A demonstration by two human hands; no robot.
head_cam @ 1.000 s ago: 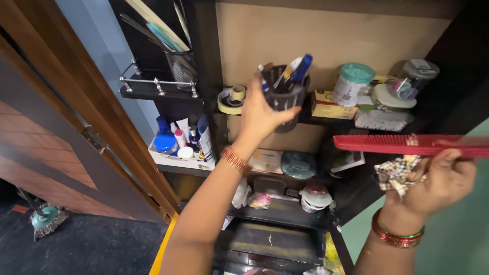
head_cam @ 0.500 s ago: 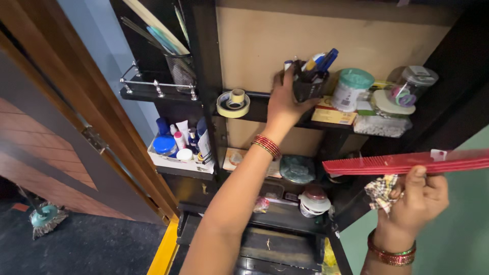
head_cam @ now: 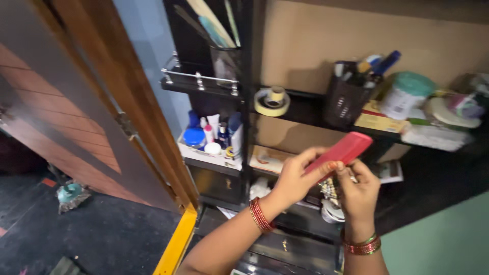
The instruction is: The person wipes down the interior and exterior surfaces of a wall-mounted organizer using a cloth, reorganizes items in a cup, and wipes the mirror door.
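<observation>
Head view looks down at a black shelf unit [head_cam: 305,104] w/ a tan back panel, beside a brown wooden door [head_cam: 76,117] w/ a yellow strip at its foot; dark floor below, green wall at right. Upper shelf: black perforated pen holder [head_cam: 345,102] full of pens & markers, round white tub w/ teal lid [head_cam: 406,95] just beside it, ring of tape [head_cam: 271,101] to its left. Side rack holds a white tray of small bottles & blue-capped jars [head_cam: 211,138]; above it a clear cup w/ long flat sticks [head_cam: 224,61]. Both hands meet in front of the lower shelf on 1 long red plastic comb [head_cam: 340,152], tilted up toward the right: left hand [head_cam: 295,178] curls fingers round its lower end, right hand [head_cam: 359,191] pinches it from below, thumb on top. Right hand also seems to clutch something crinkly, mostly hidden. Right-end shelf items blurred; lower shelf contents blocked by the hands.
</observation>
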